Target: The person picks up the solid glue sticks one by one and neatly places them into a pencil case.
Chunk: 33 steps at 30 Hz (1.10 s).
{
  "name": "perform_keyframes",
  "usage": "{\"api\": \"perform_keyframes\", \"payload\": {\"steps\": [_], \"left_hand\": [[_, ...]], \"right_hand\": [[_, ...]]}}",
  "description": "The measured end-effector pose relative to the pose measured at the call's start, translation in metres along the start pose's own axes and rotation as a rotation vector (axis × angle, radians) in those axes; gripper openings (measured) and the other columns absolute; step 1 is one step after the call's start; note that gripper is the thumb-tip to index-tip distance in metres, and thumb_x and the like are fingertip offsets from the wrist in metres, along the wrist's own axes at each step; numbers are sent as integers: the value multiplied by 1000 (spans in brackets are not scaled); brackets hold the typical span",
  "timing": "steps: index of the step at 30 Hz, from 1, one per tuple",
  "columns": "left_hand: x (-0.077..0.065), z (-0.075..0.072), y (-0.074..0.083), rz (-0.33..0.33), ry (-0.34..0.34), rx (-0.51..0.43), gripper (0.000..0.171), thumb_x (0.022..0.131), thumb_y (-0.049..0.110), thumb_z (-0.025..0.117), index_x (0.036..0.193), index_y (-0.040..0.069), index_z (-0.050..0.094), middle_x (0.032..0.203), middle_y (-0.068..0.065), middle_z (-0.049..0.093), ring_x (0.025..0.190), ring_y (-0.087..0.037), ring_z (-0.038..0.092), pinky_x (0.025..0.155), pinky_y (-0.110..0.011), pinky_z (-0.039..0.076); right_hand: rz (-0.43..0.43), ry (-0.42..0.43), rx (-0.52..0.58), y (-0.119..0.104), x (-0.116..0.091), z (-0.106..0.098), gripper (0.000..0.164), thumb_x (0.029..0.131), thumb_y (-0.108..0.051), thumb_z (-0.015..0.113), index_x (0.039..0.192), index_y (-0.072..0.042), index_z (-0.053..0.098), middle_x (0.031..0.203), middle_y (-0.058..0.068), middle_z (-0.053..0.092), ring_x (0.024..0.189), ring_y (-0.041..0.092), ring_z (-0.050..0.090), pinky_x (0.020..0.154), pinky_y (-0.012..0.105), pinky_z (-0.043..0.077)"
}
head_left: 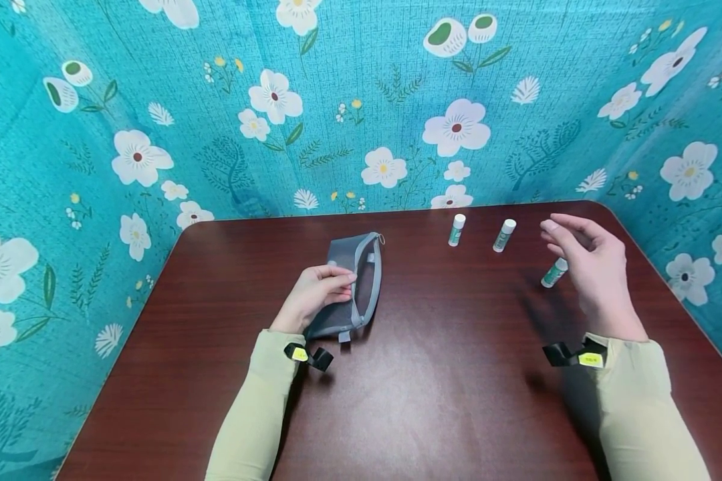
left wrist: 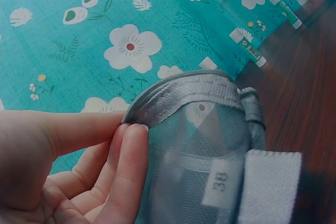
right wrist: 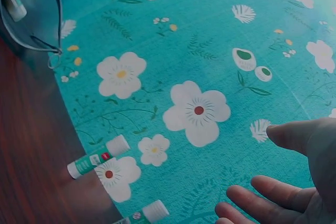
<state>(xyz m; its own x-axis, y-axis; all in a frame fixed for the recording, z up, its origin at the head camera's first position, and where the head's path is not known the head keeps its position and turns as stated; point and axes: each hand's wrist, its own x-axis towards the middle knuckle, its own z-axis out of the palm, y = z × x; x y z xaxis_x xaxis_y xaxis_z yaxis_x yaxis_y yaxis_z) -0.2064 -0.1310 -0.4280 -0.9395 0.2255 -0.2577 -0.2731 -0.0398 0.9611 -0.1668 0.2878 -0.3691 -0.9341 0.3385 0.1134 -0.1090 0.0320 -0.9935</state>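
Observation:
My left hand [head_left: 320, 292] pinches the zippered edge of a grey mesh zip pouch [head_left: 331, 317], whose mouth gapes to the right. In the left wrist view, thumb and fingertips grip the pouch rim [left wrist: 184, 90], near a white tag marked 38 [left wrist: 218, 182]. Through the mouth, the right wrist view shows a glue stick [right wrist: 14, 2] inside the pouch. My right hand [head_left: 595, 270] is raised with thumb and fingers apart, holding nothing; it partly covers a standing glue stick [head_left: 555, 274]. Two more white-capped green glue sticks [head_left: 504, 236] [head_left: 456, 230] stand to its left.
The dark red-brown table [head_left: 433, 401] has rounded far corners. A turquoise floral cloth [head_left: 349, 100] hangs behind it and along both sides. A wrist camera on a black strap [head_left: 313, 357] sits at the left cuff, another [head_left: 568, 355] at the right.

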Motion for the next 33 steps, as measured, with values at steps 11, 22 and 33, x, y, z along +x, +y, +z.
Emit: {"api": "perform_keyframes", "payload": {"steps": [11, 22, 33], "left_hand": [[1, 0, 0, 1, 1, -5, 24, 95, 7, 74, 113, -8, 69, 89, -12, 68, 74, -16, 67, 76, -29, 61], [1, -1, 0, 11, 0, -20, 20, 96, 4, 71, 111, -9, 69, 88, -12, 68, 72, -15, 67, 75, -28, 61], [1, -2, 1, 11, -8, -22, 20, 96, 3, 71, 112, -9, 69, 89, -11, 69, 73, -15, 67, 76, -29, 61]], "right_hand": [[8, 35, 116, -6, 1, -11, 45, 90, -21, 80, 130, -4, 67, 114, 0, 71, 97, 10, 70, 82, 16, 54], [16, 69, 139, -12, 1, -23, 49, 88, -23, 83, 130, -3, 68, 114, 3, 71, 99, 13, 70, 81, 14, 54], [36, 81, 160, -12, 4, -30, 48, 86, -22, 84, 129, -5, 69, 113, 3, 71, 96, 10, 71, 81, 15, 54]]}}
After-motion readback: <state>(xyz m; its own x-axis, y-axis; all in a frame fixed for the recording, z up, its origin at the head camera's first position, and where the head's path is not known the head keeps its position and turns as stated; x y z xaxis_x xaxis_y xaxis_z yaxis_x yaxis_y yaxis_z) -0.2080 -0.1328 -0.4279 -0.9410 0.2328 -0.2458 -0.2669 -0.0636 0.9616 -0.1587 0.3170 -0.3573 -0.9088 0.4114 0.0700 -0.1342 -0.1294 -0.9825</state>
